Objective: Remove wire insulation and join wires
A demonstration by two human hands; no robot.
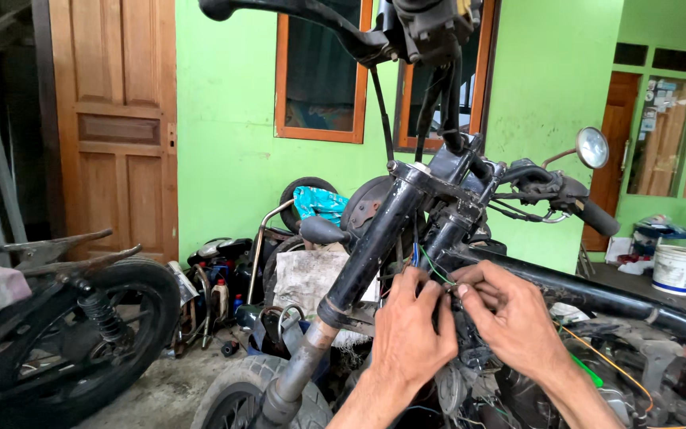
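Green plaster is seen across the whole back wall (228,159), into which a brown panelled wooden door (117,127) and an orange-framed window (321,75) are set. In front of it, a stripped black motorcycle (406,238) is stood with its front end towards the camera: the black fork tube (371,246) is slanted down from the upper clamp to the grey front tyre (240,393), and the black frame tube (597,294) is run off to the right. Further left, the rear wheel of a second machine (81,342) is seen, with its spring shock beside it. A heap of parts, a spare tyre and a blue plastic bag (319,202) is piled against the wall between the two. A white bucket (676,268) is stood on the floor at far right. A round mirror (592,147) is carried on a stalk above the right handlebar grip (597,216).

Below the steering head, both hands are brought together over the wiring. The left hand (410,334) is closed, its fingertips pinched on a thin green wire (437,272) that is run up towards the head of the frame. The right hand (510,318) is held touching the left, its thumb and forefinger pressed together on the same bundle of thin wires; exactly which strand is gripped cannot be told. An orange wire (605,359) is trailed away to the right, just under the right wrist.
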